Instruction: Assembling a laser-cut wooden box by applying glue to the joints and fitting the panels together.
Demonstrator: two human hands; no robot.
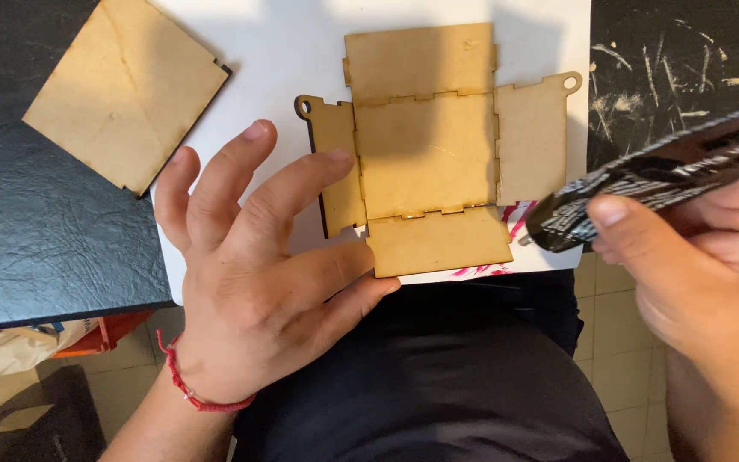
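Note:
Several thin wooden panels (425, 154) with notched edges lie flat in a cross shape on a white sheet (275, 51). My left hand (254, 274) rests at their lower left, fingers spread; the index fingertip presses the left panel (335, 137) and the thumb touches the near panel (438, 244). My right hand (694, 274) grips a dark printed glue tube (643, 184), whose nozzle points at the near panel's right corner.
A separate square wooden panel (126, 90) lies at the upper left on the black tabletop (44, 248). My dark-clothed lap (438, 376) fills the bottom centre. Tiled floor and a bag show at the lower left. A red cord circles my left wrist.

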